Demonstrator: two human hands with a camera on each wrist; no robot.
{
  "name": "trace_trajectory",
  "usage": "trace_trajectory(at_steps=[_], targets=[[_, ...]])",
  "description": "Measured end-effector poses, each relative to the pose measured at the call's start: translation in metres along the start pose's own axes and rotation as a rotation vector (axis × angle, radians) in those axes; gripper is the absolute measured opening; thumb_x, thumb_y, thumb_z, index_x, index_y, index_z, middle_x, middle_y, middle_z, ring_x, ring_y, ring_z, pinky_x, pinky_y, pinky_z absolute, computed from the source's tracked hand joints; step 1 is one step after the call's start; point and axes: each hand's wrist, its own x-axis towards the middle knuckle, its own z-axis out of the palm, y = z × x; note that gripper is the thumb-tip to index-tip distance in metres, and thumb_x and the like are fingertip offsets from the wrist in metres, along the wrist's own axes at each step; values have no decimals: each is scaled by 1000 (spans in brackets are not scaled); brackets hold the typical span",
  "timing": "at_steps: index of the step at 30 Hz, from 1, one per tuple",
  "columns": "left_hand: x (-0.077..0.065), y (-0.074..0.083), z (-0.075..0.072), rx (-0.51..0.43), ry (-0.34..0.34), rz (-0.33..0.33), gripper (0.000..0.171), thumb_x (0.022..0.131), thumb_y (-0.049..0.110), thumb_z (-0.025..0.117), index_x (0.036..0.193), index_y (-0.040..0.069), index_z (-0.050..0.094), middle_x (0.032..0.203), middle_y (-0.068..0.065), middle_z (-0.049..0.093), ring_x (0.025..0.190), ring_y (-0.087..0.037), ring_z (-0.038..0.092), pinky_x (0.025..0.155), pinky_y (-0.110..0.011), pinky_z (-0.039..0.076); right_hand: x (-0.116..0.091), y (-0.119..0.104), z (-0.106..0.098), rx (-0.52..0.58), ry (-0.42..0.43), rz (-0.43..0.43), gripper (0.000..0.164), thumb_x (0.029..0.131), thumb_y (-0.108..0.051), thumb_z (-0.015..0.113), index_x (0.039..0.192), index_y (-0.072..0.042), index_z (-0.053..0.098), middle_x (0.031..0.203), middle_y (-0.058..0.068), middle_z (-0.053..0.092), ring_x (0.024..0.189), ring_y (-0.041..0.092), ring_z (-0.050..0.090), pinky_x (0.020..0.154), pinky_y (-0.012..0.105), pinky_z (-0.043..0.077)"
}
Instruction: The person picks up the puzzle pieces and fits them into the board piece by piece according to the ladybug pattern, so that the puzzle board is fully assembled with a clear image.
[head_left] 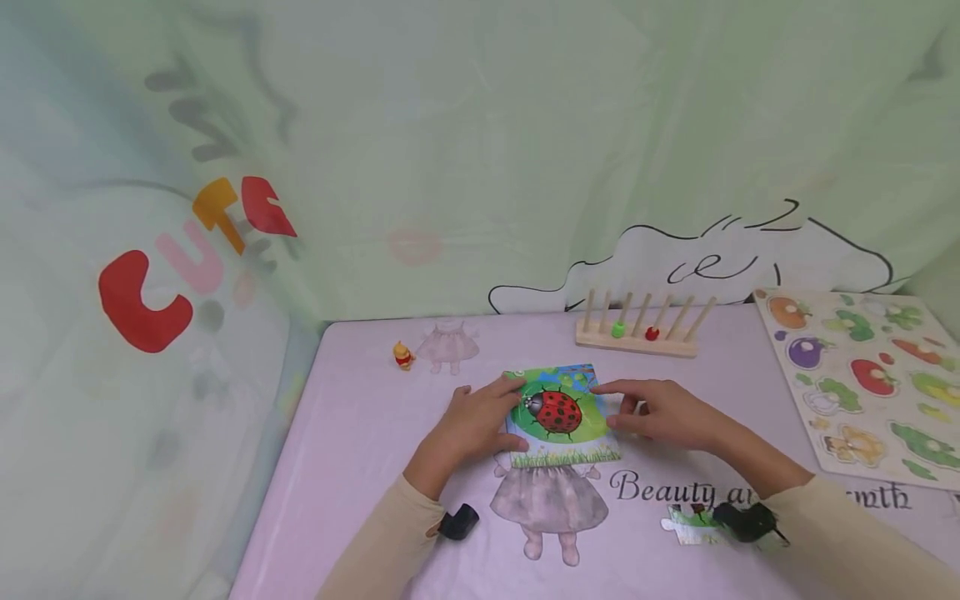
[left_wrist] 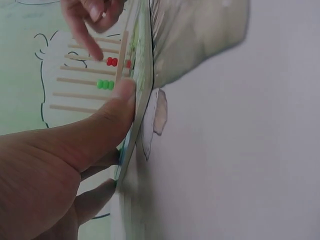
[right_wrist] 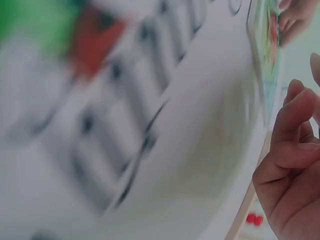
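– Head view: where's ladybug board [head_left: 557, 414]?
– Lower ctr. L hand [head_left: 477, 421]: fingers spread on its left side; R hand [head_left: 669, 413]: index out, others curled (nothing held).
– Handling?
– Prob. light, stiff; hold edges.

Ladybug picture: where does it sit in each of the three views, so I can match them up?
Head: the ladybug picture is right of and below centre, between the hands.
Left wrist: seen nearly edge-on, a narrow slanting strip from the top edge, left of centre.
Right wrist: nearly edge-on at the upper right.
Shared landmark: the red beads on the wooden rack, visible in all three.
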Motion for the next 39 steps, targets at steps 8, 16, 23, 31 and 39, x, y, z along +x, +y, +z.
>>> trace_trajectory(at_steps=[8, 16, 23, 31, 39], targets=[[0, -5, 2, -5, -1, 16, 79, 86, 59, 74, 152, 24, 49, 165, 9, 36, 155, -12, 30, 115, -63, 32, -35, 22, -11, -58, 7, 7, 37, 86, -31, 82, 120, -19, 76, 82, -14, 63, 72, 1, 52, 66, 21, 44], [-2, -6, 1, -6, -15, 36, 75, 87, 59, 71, 154, 35, 46, 166, 10, 35, 155, -14, 31, 116, -62, 31, -54, 41, -14, -35, -91, -22, 26, 80, -37, 85, 105, -33, 80, 93, -18, 69, 84, 1, 57, 76, 21, 48], [-2, -5, -1, -4, -12, 40, 74, 88, 59, 70, 154, 34, 47, 166, 10, 35, 155, -14, 30, 116, -62, 30, -56, 53, -10, 76, -186, -85, 28, 78, -36, 86, 105, -32, 82, 98, -12, 69, 89, 7, 56, 75, 21, 40], [-3, -6, 1, -2, -25, 36, 76, 88, 60, 70, 155, 34, 45, 166, 10, 34, 156, -14, 27, 117, -62, 29, -60, 55, -9, 38, -223, -91, 29, 73, -39, 88, 102, -39, 81, 95, -11, 54, 95, 5, 44, 72, 26, 31], [-3, -7, 1, -13, -6, 47, 75, 88, 58, 71, 154, 34, 46, 165, 9, 35, 155, -15, 29, 117, -62, 29, -62, 54, -10, 11, -244, -91, 32, 73, -40, 89, 103, -42, 81, 99, -13, 51, 98, 3, 41, 72, 27, 31]])
